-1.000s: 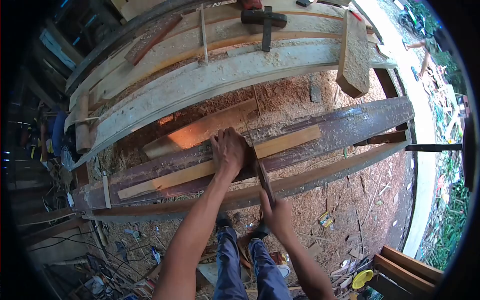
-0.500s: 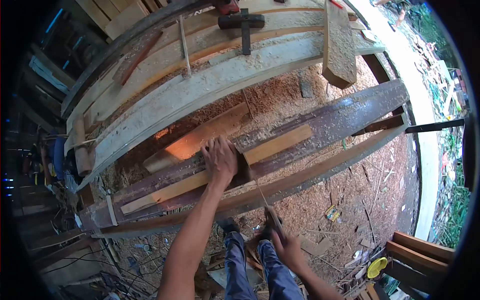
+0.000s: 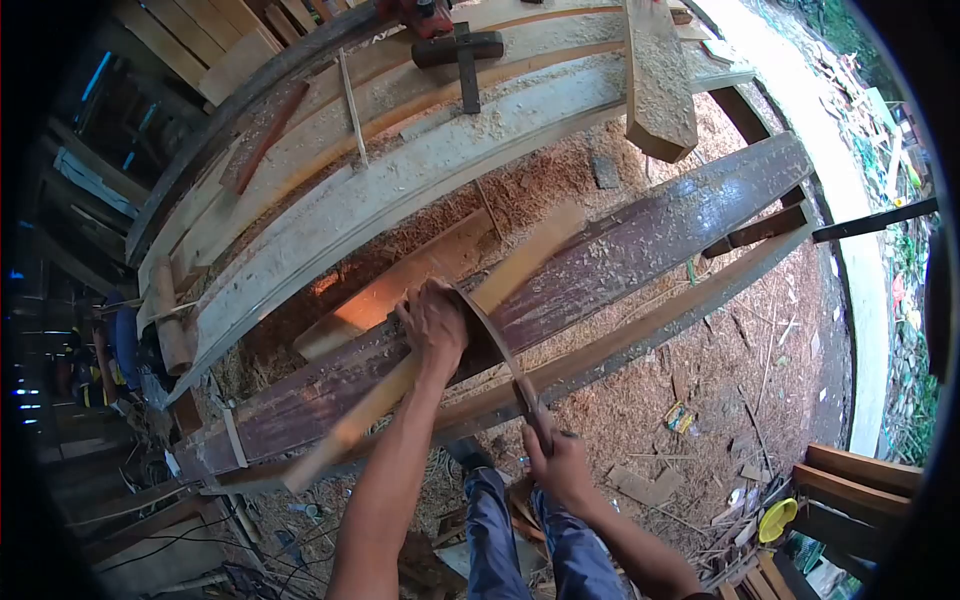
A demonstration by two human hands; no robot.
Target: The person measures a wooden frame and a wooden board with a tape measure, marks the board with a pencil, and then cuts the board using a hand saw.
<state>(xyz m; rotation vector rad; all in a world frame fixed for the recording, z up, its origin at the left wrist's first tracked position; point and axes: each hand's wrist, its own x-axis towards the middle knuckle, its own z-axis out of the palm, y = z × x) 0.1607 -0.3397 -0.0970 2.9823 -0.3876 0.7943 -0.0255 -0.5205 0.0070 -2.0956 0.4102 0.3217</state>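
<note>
Swung out of line with the plank since the earlier frame, the strip now slants across it, its ends blurred and reaching past the plank's two long edges. Higher up, too, is the right hand, nearer the plank than before.

The left hand grips the strip near its middle, fingers bent over it and close together, so that the wood shows on both sides of them; their undersides are hidden. The right fingers are wrapped round the handle of the saw, well apart from the strip. Its thin blade bows up towards the left hand and meets the line of the strip just beside the fingers; whether it touches the wood, I cannot tell.

Between the plank and the person's legs runs a long beam. Beyond the plank, a pale board bears shavings, and a hammer lies with its handle over the board. To its right rests a thick block, likewise strewn with shavings.
</note>
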